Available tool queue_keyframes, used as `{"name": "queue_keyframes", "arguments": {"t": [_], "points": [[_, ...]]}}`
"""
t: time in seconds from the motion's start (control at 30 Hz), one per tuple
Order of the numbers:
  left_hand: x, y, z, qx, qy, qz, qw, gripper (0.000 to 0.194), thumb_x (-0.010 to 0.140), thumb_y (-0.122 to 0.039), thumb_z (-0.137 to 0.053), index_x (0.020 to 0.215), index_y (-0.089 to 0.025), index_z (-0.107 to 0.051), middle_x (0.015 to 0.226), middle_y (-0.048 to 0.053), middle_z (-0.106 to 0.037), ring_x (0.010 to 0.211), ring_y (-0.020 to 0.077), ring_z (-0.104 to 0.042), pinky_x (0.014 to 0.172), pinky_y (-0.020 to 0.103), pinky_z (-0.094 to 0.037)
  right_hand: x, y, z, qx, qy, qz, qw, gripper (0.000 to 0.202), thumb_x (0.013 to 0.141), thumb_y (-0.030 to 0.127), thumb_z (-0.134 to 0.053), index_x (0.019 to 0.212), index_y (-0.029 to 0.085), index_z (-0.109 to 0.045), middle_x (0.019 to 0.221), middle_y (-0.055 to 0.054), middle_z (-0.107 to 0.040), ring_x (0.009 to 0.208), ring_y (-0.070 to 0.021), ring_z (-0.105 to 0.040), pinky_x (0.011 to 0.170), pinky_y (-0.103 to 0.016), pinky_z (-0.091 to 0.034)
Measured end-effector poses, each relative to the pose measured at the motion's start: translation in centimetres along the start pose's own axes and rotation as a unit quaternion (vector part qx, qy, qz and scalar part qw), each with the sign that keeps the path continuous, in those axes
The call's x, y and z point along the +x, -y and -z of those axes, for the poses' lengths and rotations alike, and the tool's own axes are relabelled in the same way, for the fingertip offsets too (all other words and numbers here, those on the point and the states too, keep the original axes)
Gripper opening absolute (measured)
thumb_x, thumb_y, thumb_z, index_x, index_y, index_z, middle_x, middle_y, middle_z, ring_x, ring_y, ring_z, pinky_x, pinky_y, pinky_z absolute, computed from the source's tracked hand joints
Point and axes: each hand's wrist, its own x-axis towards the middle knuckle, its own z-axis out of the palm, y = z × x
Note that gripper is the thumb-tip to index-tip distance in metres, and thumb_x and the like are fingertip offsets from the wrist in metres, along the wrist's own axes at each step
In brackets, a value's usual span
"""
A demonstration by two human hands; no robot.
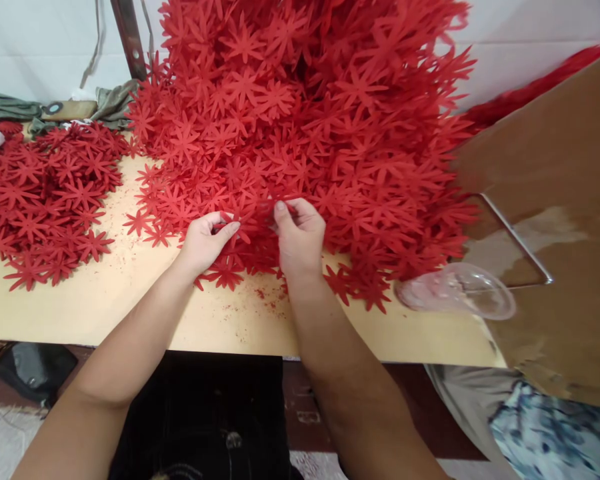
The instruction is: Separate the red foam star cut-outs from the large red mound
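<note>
A tall heap of red star-shaped artificial flower pieces (300, 147) spreads over the table in front of me. At its near edge my left hand (205, 241) is closed in a pinch, with a red flower piece (243, 231) at its thumb and fingertips. Just to the right, my right hand (301, 237) is also closed, thumb against curled fingers. Something reddish and blurred shows at its fingertips; I cannot make out what it is. The two hands are a short way apart, both over the front of the heap.
A lower pile of red flower pieces (45, 193) lies on the left of the pale table (145, 307). Right of the heap, a clear plastic cup (487, 293) lies tipped beside a large cardboard sheet (550, 200). Green cloth (115, 103) and a metal post (129, 40) are behind.
</note>
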Motion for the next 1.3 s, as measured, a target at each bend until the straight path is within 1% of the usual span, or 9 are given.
{"name": "queue_keyframes", "arguments": {"t": [0.17,0.37,0.5,0.6,0.77,0.93,1.07,1.2,1.3], "points": [[0.0,-0.2,0.2,0.037,-0.010,-0.007,0.999,0.021,0.068,-0.033,-0.069,0.066,-0.015,-0.058,0.061,-0.004,-0.058,0.057,0.0065,-0.050,0.059,0.021,-0.040,0.2,0.3,0.1,0.023,0.011,-0.007,1.000,0.035,0.074,0.053,-0.057,0.066,0.021,-0.045,0.058,0.004,-0.045,0.053,-0.0070,-0.042,0.053,-0.022,-0.039],[-0.2,-0.5,0.4,0.077,-0.061,-0.004,0.995,0.042,0.071,-0.046,-0.065,0.052,-0.017,-0.040,0.047,-0.008,-0.036,0.044,0.0041,-0.031,0.046,0.021,-0.026,-0.6,0.8,-0.4,0.012,0.021,-0.034,0.999,0.039,0.075,0.046,-0.058,0.055,0.021,-0.036,0.048,0.006,-0.034,0.046,-0.0059,-0.031,0.046,-0.022,-0.029],[-0.4,-0.7,0.1,-0.015,-0.008,0.023,1.000,0.037,0.062,-0.049,-0.072,0.067,-0.016,-0.056,0.058,-0.005,-0.057,0.054,0.0066,-0.050,0.056,0.022,-0.040,-0.9,1.1,-0.5,0.014,0.039,-0.044,0.998,0.032,0.069,0.027,-0.062,0.051,0.019,-0.037,0.048,0.008,-0.034,0.045,-0.0032,-0.029,0.046,-0.020,-0.026],[-0.4,-0.7,-0.1,-0.066,-0.001,0.026,0.997,0.040,0.051,-0.045,-0.078,0.073,-0.015,-0.062,0.064,-0.004,-0.063,0.059,0.0075,-0.056,0.064,0.023,-0.046,-1.0,1.3,-0.5,0.031,0.060,-0.035,0.997,0.028,0.066,0.019,-0.061,0.050,0.018,-0.039,0.049,0.008,-0.035,0.046,-0.0024,-0.032,0.048,-0.019,-0.029],[-0.2,-0.7,0.0,-0.087,-0.008,0.025,0.996,0.040,0.045,-0.040,-0.082,0.071,-0.015,-0.064,0.065,-0.004,-0.064,0.058,0.0055,-0.056,0.061,0.019,-0.046,-1.1,1.4,-0.7,0.046,0.129,-0.040,0.990,0.012,0.064,0.021,-0.065,0.060,0.018,-0.054,0.058,0.006,-0.053,0.056,-0.0063,-0.048,0.058,-0.022,-0.043],[0.0,-0.5,0.1,-0.077,-0.047,0.025,0.996,0.034,0.049,-0.035,-0.081,0.067,-0.015,-0.061,0.056,-0.006,-0.058,0.051,0.0042,-0.051,0.056,0.018,-0.043,-1.0,1.2,-0.6,0.024,0.154,-0.032,0.987,0.021,0.065,0.031,-0.069,0.061,0.019,-0.052,0.059,0.005,-0.052,0.056,-0.0076,-0.049,0.061,-0.026,-0.046],[0.3,-0.5,0.3,-0.083,-0.109,0.027,0.990,0.034,0.050,-0.035,-0.081,0.068,-0.015,-0.059,0.057,-0.006,-0.058,0.054,0.0054,-0.053,0.057,0.019,-0.043,0.0,0.3,0.6,-0.024,0.082,0.015,0.996,0.026,0.069,0.039,-0.068,0.069,0.020,-0.050,0.066,0.004,-0.052,0.059,-0.0078,-0.050,0.062,-0.026,-0.048],[0.4,-0.3,0.5,-0.033,-0.146,0.028,0.988,0.035,0.054,-0.040,-0.078,0.060,-0.015,-0.053,0.050,-0.007,-0.049,0.046,0.0035,-0.043,0.049,0.019,-0.035,0.7,-0.4,1.3,-0.097,-0.002,0.085,0.992,0.043,0.067,0.049,-0.068,0.098,0.023,-0.053,0.102,-0.005,-0.056,0.089,-0.0150,-0.057,0.079,-0.034,-0.051],[0.3,-0.2,0.5,0.033,-0.108,0.005,0.994,0.038,0.058,-0.046,-0.074,0.056,-0.015,-0.052,0.050,-0.006,-0.049,0.047,0.0040,-0.041,0.049,0.020,-0.034,-0.2,0.2,0.7,-0.130,0.034,0.117,0.984,0.045,0.072,0.052,-0.063,0.106,0.024,-0.055,0.113,-0.009,-0.055,0.104,-0.0190,-0.054,0.090,-0.039,-0.047]]}}
